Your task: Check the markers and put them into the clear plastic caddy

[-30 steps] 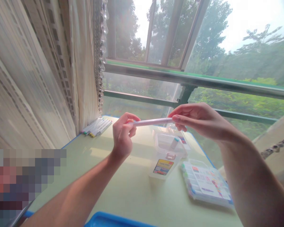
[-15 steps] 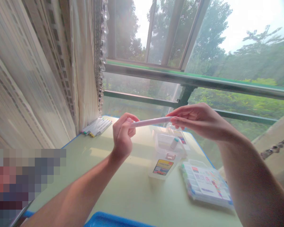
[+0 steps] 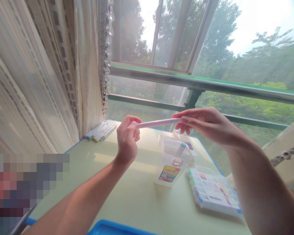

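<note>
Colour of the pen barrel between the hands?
Whitish with a lilac tint: pen barrel, best in head view.

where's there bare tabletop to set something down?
Front centre: tabletop between blue rim, clear bin and flat case. Another patch: between loose markers and clear bin, partly hidden by left hand. Crowded: right side, bin and case close together.

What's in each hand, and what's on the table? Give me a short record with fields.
Left hand: grips the left end of a white pen
Right hand: fingers and thumb at the pen's right end
Pen: held above the table, right end slightly higher
Tub: clear, teal-ended marker inside
Case: flat, right of the tub
Loose markers: far left, by the curtain
</note>
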The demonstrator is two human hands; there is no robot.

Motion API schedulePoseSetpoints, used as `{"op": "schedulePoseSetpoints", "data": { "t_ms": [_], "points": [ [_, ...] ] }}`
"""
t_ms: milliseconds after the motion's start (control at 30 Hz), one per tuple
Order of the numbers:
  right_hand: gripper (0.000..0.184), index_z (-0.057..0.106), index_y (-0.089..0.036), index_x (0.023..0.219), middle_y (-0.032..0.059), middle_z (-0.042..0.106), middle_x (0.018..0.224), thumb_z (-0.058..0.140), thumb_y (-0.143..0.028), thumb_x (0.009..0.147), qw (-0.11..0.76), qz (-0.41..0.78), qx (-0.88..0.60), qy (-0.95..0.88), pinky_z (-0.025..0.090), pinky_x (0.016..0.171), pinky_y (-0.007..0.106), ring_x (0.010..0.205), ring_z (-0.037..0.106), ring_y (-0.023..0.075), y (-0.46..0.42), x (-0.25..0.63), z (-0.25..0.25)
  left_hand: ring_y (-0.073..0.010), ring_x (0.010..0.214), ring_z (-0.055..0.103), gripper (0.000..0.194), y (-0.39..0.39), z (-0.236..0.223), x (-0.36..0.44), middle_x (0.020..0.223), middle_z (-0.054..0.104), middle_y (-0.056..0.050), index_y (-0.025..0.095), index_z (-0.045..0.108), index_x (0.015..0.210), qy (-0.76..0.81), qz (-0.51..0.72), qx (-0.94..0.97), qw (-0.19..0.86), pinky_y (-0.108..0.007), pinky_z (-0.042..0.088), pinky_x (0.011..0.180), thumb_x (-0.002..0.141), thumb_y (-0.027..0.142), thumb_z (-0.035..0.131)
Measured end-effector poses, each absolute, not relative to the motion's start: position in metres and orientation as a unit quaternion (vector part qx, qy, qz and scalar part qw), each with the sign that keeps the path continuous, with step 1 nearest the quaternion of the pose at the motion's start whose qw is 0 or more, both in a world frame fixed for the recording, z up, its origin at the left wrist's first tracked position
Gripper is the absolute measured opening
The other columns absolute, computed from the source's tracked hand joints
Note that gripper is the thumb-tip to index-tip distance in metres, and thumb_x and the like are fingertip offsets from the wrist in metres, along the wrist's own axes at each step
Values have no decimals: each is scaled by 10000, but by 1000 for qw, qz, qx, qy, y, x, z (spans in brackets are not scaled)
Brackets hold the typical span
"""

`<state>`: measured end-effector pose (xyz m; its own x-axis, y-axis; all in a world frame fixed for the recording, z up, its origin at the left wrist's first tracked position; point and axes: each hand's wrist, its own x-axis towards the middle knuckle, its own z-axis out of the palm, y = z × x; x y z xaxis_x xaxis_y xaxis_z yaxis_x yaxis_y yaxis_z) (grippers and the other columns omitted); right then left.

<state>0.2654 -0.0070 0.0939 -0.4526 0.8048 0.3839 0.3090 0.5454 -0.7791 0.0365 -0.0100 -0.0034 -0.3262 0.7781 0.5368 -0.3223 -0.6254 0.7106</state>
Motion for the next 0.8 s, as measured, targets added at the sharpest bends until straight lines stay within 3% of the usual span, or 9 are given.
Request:
{"op": "schedulePoseSetpoints", "data": {
  "t_ms": [467,800],
  "points": [
    [361,840,-176,1019,64,787,745,800,-489,845,403,283,-348,-798,572,560,287,596,685,146,-8,265,95,-69,442,248,123,-11,-1,38,577,266,87,187,599,803,253,761,455,388,-179,169,393,883,273,560],
    [242,836,-197,1045,44,779,772,779,-366,883,400,283,-334,-805,548,588,251,647,671,126,-7,266,95,-67,433,259,132,-11,-1,38,582,268,86,188,592,820,250,763,447,396,-177,168,391,893,291,556]
  ]
}}
